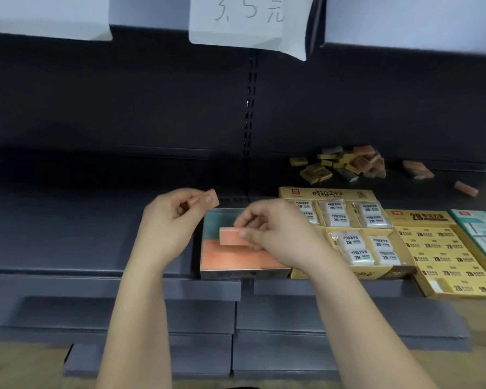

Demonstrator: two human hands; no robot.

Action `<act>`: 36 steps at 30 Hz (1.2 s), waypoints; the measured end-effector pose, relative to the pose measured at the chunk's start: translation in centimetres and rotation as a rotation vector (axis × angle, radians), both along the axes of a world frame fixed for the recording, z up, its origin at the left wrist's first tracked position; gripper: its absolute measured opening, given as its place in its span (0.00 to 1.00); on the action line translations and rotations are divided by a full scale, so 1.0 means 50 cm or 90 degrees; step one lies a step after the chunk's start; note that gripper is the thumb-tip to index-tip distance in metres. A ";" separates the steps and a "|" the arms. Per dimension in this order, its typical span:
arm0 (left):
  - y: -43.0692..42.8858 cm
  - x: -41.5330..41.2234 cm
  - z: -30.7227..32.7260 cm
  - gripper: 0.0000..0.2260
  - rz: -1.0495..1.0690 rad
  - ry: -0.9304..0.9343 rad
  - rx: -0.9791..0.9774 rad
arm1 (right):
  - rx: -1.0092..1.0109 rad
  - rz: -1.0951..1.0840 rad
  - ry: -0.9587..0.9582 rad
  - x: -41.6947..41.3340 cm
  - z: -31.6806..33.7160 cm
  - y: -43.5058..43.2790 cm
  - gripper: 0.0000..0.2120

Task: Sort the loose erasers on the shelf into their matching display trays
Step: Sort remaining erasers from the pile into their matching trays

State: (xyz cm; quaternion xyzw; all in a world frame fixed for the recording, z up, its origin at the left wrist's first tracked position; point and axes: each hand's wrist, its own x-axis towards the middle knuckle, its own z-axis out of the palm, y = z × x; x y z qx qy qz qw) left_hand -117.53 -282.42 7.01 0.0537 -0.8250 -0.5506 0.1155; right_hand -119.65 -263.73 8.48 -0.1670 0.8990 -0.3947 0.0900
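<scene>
head view put the likeliest slip at the teal-bottomed tray point(222, 219); the orange eraser point(230, 237) pinched in the right hand point(278, 237) sat just above the flat orange layer point(227, 258) filling the tray's near part, and if released from there it would probably land askew on that layer instead of in line, since the fingers covered its right end and hid the gap it had to meet; the second orange eraser point(214, 195) was held only by thumb and fingertips of the left hand point(169, 220), raised over the shelf point(96, 220) beside the tray's far left corner, so a loosened pinch could drop it outside the tray; the loose pile point(345, 164) lay well apart at the back right, behind the yellow tray point(326, 193) of wrapped white erasers, and a reach over that tray might knock packets; both forearms came up from below, the right wrist bent down over the tray with fingers curled round its eraser, the left wrist turned inward, fingers curled.
</scene>
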 end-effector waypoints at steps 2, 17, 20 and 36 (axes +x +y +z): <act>-0.002 0.003 0.001 0.06 -0.002 0.003 -0.002 | 0.017 0.011 -0.012 -0.005 -0.009 -0.015 0.07; -0.020 0.003 -0.019 0.13 -0.020 -0.023 -0.008 | 0.052 0.071 0.014 -0.015 -0.046 -0.054 0.08; -0.017 0.001 -0.019 0.12 -0.035 -0.009 -0.010 | 0.091 0.099 0.047 -0.011 -0.042 -0.054 0.10; 0.044 -0.004 -0.016 0.04 -0.196 -0.023 -0.149 | 0.017 -0.100 0.092 -0.037 0.002 0.064 0.06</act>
